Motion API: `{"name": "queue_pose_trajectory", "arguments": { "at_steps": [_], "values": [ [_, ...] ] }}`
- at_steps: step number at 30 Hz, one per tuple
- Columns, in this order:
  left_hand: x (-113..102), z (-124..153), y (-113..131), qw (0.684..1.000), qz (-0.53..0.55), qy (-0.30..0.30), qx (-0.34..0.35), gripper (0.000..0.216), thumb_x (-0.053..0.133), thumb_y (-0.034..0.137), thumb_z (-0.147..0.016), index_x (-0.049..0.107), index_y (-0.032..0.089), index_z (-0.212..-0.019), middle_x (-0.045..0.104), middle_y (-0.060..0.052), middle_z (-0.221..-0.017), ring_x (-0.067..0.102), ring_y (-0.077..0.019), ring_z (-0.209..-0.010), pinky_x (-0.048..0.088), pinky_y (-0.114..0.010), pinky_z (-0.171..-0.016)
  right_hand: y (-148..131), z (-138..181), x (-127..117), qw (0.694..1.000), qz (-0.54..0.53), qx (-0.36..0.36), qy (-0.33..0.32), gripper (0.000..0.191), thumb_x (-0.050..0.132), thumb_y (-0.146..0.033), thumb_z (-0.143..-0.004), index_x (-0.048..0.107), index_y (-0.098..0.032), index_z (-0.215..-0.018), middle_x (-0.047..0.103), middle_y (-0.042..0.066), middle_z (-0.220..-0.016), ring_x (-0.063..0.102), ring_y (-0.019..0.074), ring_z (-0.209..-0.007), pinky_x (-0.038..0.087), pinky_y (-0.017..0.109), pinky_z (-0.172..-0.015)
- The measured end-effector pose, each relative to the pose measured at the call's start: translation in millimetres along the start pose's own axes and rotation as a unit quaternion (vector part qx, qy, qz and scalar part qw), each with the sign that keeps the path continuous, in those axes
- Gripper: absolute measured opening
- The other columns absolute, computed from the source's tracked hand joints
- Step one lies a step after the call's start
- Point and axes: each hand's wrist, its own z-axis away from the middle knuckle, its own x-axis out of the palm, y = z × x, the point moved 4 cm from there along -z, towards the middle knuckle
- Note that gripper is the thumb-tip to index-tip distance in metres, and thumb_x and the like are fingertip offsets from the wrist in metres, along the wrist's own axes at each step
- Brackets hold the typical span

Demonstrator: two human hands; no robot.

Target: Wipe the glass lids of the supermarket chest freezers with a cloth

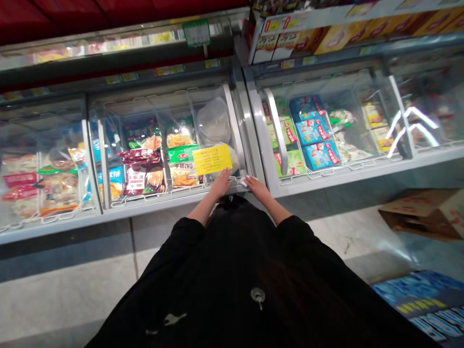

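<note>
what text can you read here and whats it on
"手抓饼": green packet
"手抓饼", slightly blurred: dark packets
"马江", probably: white boxes
Too small or blurred: yellow sign, green sign, price tags, blue boxes
Cut off, unclear: blue panel

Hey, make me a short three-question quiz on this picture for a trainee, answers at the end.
1. Which hand has the white tissue or cloth under its fingers: A, left; B, right?
2. True or false: the cardboard box sits on top of the freezer.
3. Fill the blank: the left hand reaches the lower edge of the ____ sign.

Key:
1. B, the right hand.
2. False; the cardboard box is on the floor.
3. Yellow.
</note>
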Motion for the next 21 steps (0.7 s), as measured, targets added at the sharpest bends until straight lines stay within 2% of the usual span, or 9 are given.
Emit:
{"name": "queue_pose_trajectory", "arguments": {
  "at_steps": [3,6,10,13,16,21],
  "values": [
    [6,9,-8,1.0,0.011,0.008,-0.011,0.05,0.035,0.018,-0.078,0.021,0.02,-0.126,0.02,0.003,-0.132,0.01,-0.0122,-0.122,0.011,-0.027,-0.103,8,3,-5,1.0,-0.001,0.001,-0.003,0.035,0.035,-0.009,-0.076,0.047,-0.014,-0.109,0.039,0.01,-0.122,0.032,0.0193,-0.113,0.029,0.035,-0.092],
    [9,15,-14,0.999,0.015,0.023,-0.036,0.048,0.033,0.017,-0.08,0.021,0.013,-0.126,0.016,-0.001,-0.133,0.008,-0.0137,-0.122,0.009,-0.028,-0.102,2,5,-1,1.0,-0.015,-0.007,0.004,0.033,0.034,-0.01,-0.077,0.047,-0.014,-0.107,0.041,0.01,-0.119,0.032,0.0192,-0.112,0.029,0.036,-0.092],
    [14,14,-4,0.998,0.006,0.028,-0.048,0.046,0.034,0.016,-0.08,0.023,0.011,-0.124,0.019,-0.003,-0.133,0.012,-0.0138,-0.121,0.011,-0.029,-0.101,2,11,-4,0.998,-0.063,-0.014,0.022,0.03,0.037,-0.011,-0.075,0.051,-0.018,-0.101,0.047,0.007,-0.111,0.037,0.0176,-0.106,0.032,0.034,-0.09],
    [21,4,22,0.999,0.001,0.019,-0.039,0.045,0.034,0.016,-0.08,0.025,0.013,-0.124,0.023,-0.002,-0.131,0.02,-0.0134,-0.119,0.017,-0.028,-0.1,24,10,-21,0.993,-0.112,0.011,0.047,0.028,0.039,-0.013,-0.073,0.053,-0.019,-0.097,0.049,0.007,-0.106,0.04,0.0179,-0.103,0.032,0.033,-0.089],
    [34,-10,61,0.999,0.003,0.013,-0.032,0.047,0.034,0.016,-0.079,0.023,0.016,-0.125,0.02,-0.001,-0.132,0.022,-0.013,-0.118,0.021,-0.026,-0.098,56,2,-41,0.983,-0.164,0.056,0.066,0.03,0.037,-0.019,-0.073,0.051,-0.016,-0.099,0.052,0.008,-0.102,0.044,0.0186,-0.098,0.034,0.035,-0.086],
    [62,-35,130,0.999,0.002,0.023,-0.033,0.052,0.036,0.016,-0.079,0.017,0.016,-0.127,0.012,-0.002,-0.134,0.013,-0.013,-0.121,0.017,-0.026,-0.1,94,-13,-55,0.96,-0.266,0.082,0.028,0.03,0.036,-0.025,-0.073,0.054,-0.013,-0.094,0.06,0.005,-0.086,0.053,0.0154,-0.08,0.041,0.033,-0.076]
  ]
}}
